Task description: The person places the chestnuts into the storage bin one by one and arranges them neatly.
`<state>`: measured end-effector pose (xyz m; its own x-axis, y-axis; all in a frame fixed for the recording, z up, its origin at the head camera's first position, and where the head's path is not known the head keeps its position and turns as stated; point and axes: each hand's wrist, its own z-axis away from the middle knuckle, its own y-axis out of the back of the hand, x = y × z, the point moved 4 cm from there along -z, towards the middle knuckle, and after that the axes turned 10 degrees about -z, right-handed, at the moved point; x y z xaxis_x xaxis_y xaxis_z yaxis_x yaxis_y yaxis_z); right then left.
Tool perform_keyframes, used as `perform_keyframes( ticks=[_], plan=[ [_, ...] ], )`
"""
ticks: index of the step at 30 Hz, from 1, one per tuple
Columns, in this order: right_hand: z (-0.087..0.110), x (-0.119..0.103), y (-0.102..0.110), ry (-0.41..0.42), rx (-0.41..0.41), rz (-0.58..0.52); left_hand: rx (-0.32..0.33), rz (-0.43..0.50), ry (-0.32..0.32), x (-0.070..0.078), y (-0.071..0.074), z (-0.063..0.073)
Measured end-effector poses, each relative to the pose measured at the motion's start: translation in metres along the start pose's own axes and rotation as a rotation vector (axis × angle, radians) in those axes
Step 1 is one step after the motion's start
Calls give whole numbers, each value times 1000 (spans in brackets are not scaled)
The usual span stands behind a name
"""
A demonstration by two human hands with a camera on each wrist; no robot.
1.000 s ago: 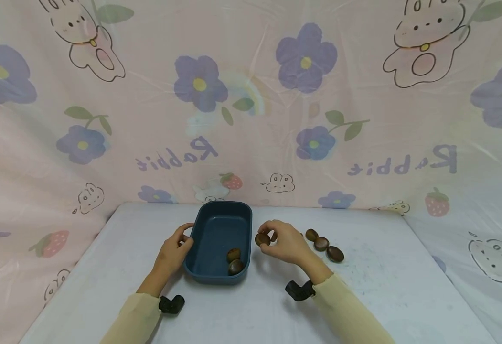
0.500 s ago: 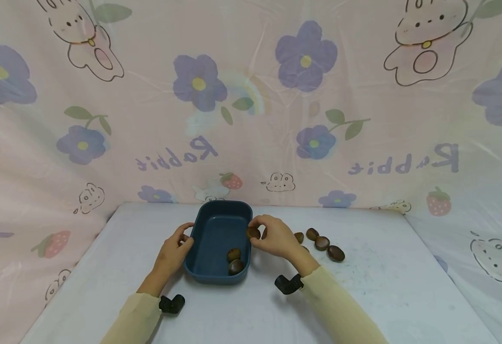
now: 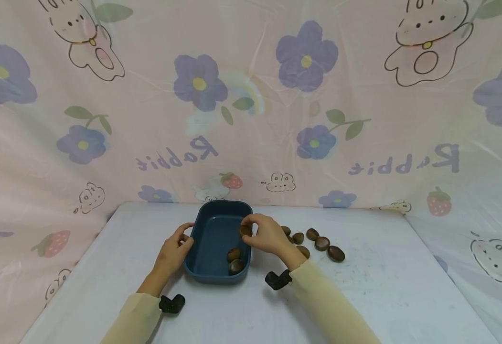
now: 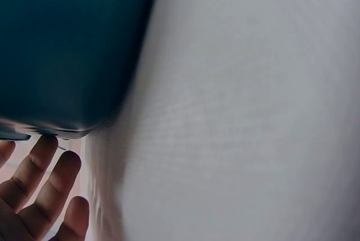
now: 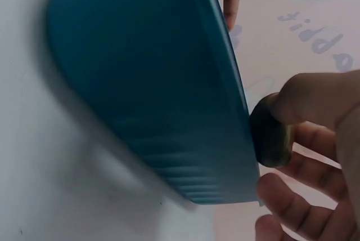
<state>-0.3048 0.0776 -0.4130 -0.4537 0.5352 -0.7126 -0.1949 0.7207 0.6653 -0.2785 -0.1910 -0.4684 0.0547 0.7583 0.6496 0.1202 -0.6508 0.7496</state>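
A dark blue rectangular box stands on the white table, with two brown chestnuts, one of them a glossy chestnut, in its near right corner. My right hand pinches another chestnut between thumb and fingers at the box's right rim. The right wrist view shows this held chestnut close against the rim. On the other side, my left hand rests its fingertips on the box's left wall. Its fingers are extended there, in the left wrist view.
Several loose chestnuts lie on the table right of the box, among them a large dark chestnut and a smaller chestnut. A printed curtain hangs behind the table. Each wrist carries a black camera mount.
My right hand has carried its chestnut leftward from beside the box to the right rim. More loose chestnuts show behind it. The left hand and the box have stayed put.
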Motion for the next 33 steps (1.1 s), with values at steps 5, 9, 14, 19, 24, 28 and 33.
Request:
perform_keyframes(
  ticks=[5,9,14,19,24,28,33],
  plan=[
    [-4,1,-5,-6,-5,17,3,3,-3,0,0,0],
    [-6,2,-10,-9,-19,8,5,6,-5,0,0,1],
    [-7,6,-17,-32,-37,1,2,8,-5,0,-1,0],
    [-8,7,-23,-29,-50,31,3,8,-2,-2,-2,0],
    [-8,8,-29,-29,-61,39,5,6,0,-2,-3,0],
    [-9,8,-31,-37,-56,31,4,10,-2,-2,-2,0],
    [-10,10,-33,-61,-53,27,5,11,-2,-1,-1,0]
  ],
)
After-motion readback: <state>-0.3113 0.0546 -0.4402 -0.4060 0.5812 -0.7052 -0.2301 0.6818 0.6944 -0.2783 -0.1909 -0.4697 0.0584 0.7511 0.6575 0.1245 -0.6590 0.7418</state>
